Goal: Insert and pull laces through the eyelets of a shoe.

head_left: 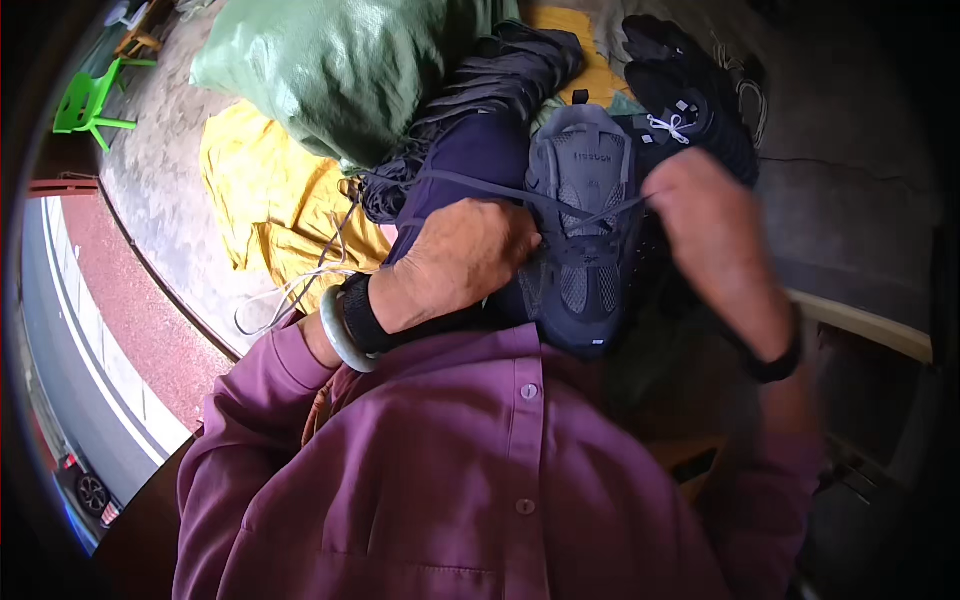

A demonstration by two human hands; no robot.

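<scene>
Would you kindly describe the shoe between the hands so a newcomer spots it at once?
From the big green sack up top, look right and downward. The grey shoe sits between the left hand and the right hand. Its dark lace sets it apart from the white-laced black shoe beyond.

Mesh shoe point(573, 287) was dk blue-gry w/ netted panels; its flat fabric lace point(490, 187) dk gry. Bulging plastic sack point(330, 80) was pale grn, crumpled sheeting point(265, 200) yel., button-front cloth shirt point(420, 460) plain purple, plastic chair point(87, 102) bright grn.
</scene>
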